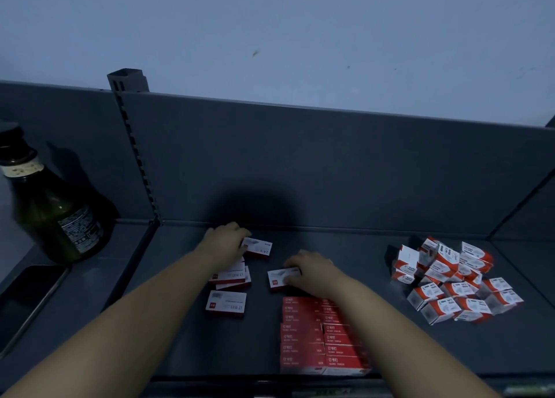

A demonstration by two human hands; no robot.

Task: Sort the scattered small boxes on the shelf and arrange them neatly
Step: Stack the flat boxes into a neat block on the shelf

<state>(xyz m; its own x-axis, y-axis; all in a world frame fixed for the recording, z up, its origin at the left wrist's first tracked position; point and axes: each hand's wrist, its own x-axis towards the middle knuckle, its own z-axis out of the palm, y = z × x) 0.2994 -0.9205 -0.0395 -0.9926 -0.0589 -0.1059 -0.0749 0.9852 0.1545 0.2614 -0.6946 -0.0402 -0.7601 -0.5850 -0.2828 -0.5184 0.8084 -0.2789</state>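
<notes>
1. Because the small red-and-white cardboard boxes [225, 303] lay loose at the left of the dark grey metal shelf [360, 247], I had both arms stretched out over it.
2. My left hand [226, 243] curled its fingers round the far box [259, 247] at its end; my right hand [313, 273] pinched a middle box [280, 277], just beyond the neat red block [312, 334] nearest me, probably its destination.
3. A jumbled pile [450, 280] sat at the right.

On the dark metal shelf [180, 337], flat red-and-white cardboard boxes [225, 304] lie loose at centre; a neat red block of boxes [303, 334] sits nearer, and smaller jumbled boxes [450, 277] are heaped at the right.
</notes>
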